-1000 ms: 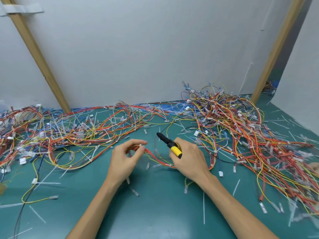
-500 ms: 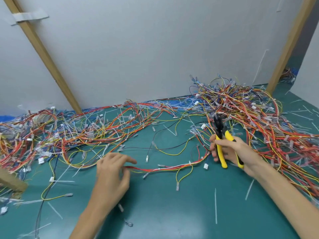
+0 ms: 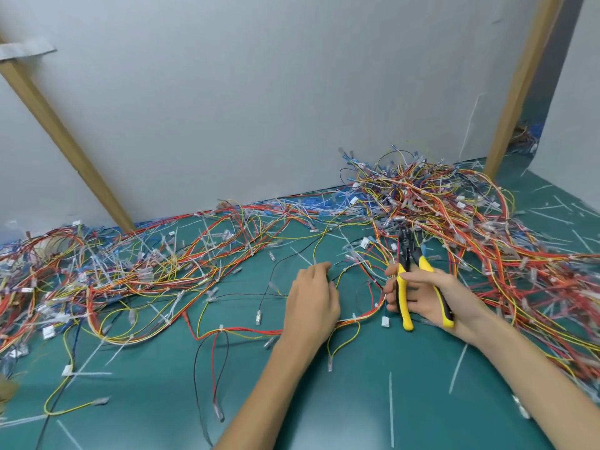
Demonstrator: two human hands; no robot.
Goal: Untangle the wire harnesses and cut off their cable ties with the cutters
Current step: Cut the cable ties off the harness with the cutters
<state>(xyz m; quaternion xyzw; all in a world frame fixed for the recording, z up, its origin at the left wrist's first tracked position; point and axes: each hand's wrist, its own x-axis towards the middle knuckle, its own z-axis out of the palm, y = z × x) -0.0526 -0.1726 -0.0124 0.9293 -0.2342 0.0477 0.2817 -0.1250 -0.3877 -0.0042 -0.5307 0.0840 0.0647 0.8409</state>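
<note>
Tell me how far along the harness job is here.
Partly done. Done: cut cable ties litter the green mat, and spread-out harnesses lie on the left. In hand: the right hand holds the yellow-handled cutters, while the left hand rests on the front harness, whose ties are still on. Left: the big tangled pile at the right rear.
</note>
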